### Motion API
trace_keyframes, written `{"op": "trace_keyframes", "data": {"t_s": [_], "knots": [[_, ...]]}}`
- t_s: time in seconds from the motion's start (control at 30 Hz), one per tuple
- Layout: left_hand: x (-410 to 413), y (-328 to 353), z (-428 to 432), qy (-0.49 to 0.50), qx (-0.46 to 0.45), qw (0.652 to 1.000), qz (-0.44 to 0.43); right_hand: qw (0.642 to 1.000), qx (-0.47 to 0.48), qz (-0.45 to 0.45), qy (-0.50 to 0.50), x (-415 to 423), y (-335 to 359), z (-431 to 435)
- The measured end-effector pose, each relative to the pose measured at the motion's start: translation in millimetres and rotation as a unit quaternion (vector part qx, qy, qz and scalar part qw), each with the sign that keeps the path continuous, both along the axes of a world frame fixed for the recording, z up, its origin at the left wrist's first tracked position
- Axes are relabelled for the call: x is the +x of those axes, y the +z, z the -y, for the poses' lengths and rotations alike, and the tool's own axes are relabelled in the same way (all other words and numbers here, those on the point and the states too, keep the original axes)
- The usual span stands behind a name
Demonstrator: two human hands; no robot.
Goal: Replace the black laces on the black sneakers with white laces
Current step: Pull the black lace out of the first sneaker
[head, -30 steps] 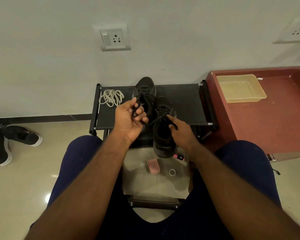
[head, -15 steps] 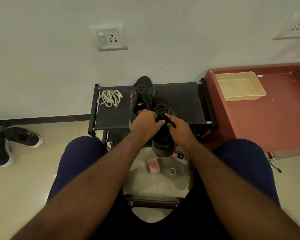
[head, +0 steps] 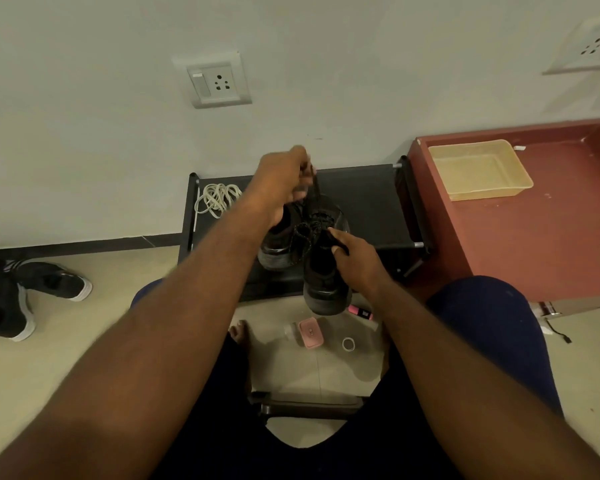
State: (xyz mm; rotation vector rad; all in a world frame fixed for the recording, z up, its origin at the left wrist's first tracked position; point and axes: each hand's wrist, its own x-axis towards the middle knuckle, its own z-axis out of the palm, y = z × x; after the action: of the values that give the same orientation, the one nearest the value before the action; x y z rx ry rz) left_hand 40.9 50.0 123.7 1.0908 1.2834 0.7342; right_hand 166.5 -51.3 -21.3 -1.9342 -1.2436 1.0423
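sitting atop red cabinet, beige tray

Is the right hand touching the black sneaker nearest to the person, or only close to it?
Touching. The head view shows the right hand against the side of the near black sneaker, its fingers curled onto the laced top with no gap.

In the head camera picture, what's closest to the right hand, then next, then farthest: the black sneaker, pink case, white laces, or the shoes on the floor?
1. black sneaker: the right hand holds it, at the front edge of the rack.
2. pink case: on the floor just below.
3. white laces: at the rack's left end.
4. floor shoes: far left on the floor.
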Motion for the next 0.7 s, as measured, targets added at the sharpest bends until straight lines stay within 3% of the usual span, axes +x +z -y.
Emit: {"op": "trace_keyframes", "data": {"t_s": [0.07, 0.13, 0.2, 0.3, 0.37, 0.47, 0.57, 0.63, 0.7], "knots": [[2, 19, -6, -0.040, 0.033, 0.997, 0.065, 1.000, 0.003, -0.002, 0.003, 0, 1, 0], [5, 31, -9, -0.111, 0.089, 0.987, 0.069, 1.000, 0.002, 0.002, 0.010, 0, 1, 0], [9, 32, -11, -0.170, 0.172, 0.970, -0.019, 1.000, -0.001, 0.006, 0.013, 0, 0, -1], [7, 6, -4, -0.150, 0.257, 0.944, -0.143, 1.000, -0.009, 0.004, 0.010, 0, 0, 0], [1, -29, 11, -0.166, 0.234, 0.931, -0.228, 1.000, -0.008, 0.005, 0.016, 0, 0, 1], [-9, -82, 42, -0.216, 0.205, 0.867, -0.399, 0.998, 0.018, 0.046, 0.037, 1, -1, 3], [-13, -111, 66, -0.211, 0.211, 0.834, -0.464, 0.996, 0.034, 0.082, 0.013, -2, 0, 6], [-13, -119, 71, -0.186, 0.206, 0.840, -0.466, 0.994, 0.035, 0.106, -0.004, -7, -2, 9], [-14, -123, 71, -0.151, 0.186, 0.872, -0.427, 0.993, 0.029, 0.112, -0.028, -11, -3, 11]]}}
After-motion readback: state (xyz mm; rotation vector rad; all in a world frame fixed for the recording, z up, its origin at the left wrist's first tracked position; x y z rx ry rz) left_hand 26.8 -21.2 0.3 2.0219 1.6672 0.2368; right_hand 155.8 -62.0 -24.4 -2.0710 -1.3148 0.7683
